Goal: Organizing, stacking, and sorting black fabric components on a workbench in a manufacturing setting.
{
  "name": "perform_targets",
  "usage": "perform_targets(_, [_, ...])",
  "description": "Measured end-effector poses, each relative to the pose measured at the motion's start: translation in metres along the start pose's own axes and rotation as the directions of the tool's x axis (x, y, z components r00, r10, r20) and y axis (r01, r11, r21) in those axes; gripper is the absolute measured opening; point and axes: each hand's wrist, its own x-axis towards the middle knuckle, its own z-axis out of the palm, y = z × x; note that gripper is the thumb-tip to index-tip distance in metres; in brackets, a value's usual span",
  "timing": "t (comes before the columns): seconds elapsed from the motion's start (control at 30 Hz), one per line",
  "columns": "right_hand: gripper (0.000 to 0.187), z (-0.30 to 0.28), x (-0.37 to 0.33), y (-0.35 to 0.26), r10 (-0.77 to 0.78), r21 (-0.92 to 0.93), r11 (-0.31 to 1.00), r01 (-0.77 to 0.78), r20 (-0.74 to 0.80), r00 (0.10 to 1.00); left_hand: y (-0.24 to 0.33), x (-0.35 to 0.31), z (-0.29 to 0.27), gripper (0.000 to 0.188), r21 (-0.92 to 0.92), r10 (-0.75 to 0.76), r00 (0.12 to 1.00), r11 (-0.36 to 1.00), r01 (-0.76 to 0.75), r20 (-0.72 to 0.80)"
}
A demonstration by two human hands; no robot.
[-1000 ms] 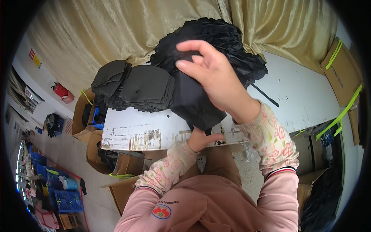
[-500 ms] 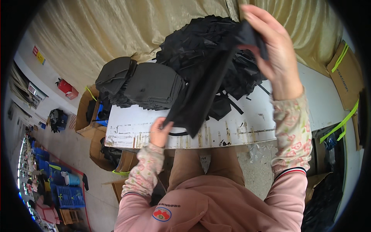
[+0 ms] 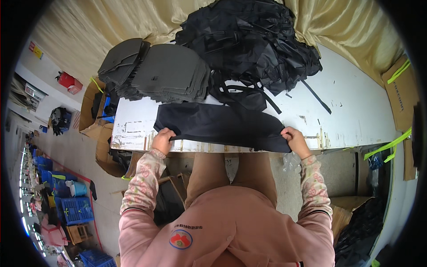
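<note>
A black fabric piece lies stretched sideways along the near edge of the white table. My left hand pinches its near left corner, and my right hand grips its right end. The fingers of both hands are closed on the cloth. Just beyond the fabric, at the left, sit stacks of dark grey, round-topped foam-like sheets. A large heap of black fabric pieces rises behind, with loose black straps around its near side.
A gold curtain hangs behind the table. Open cardboard boxes stand on the floor at the table's left. At the right are a cardboard box with bright yellow-green straps and black material lower down. Blue crates stand farther left.
The fabric piece was held up slanting, with my right hand high. Now my right hand has come down to the right and the piece lies spread along the table edge.
</note>
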Motion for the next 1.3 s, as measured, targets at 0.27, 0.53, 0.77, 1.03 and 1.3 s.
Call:
perform_targets(0.27, [0.074,0.063,-0.027,-0.079,-0.437,-0.502,0.670,0.547,0.329,0.837,-0.017,0.005,0.001,0.021,-0.195,-0.007,0.922,0.977,0.089,0.386])
perform_targets(0.53, [0.089,0.076,-0.035,-0.082,-0.328,-0.442,0.667,0.599,0.547,0.770,-0.089,0.000,-0.057,0.018,-0.338,-0.223,0.876,0.859,0.384,0.428])
perform_targets(0.77, [0.066,0.061,0.010,-0.163,-0.435,-0.162,0.834,0.527,0.394,0.810,0.050,0.028,-0.126,0.031,0.243,0.292,0.941,0.938,-0.247,-0.173])
perform_targets(1.03, [0.042,0.130,0.056,-0.251,-0.487,0.809,0.585,0.056,0.296,0.822,0.117,0.084,-0.124,0.053,0.118,0.512,0.812,0.858,-0.500,-0.280])
perform_targets(1.3, [0.017,0.128,0.048,-0.243,-0.282,0.655,0.754,-0.039,0.377,0.882,0.005,0.138,-0.163,0.070,0.353,0.037,0.973,0.928,-0.118,0.226])
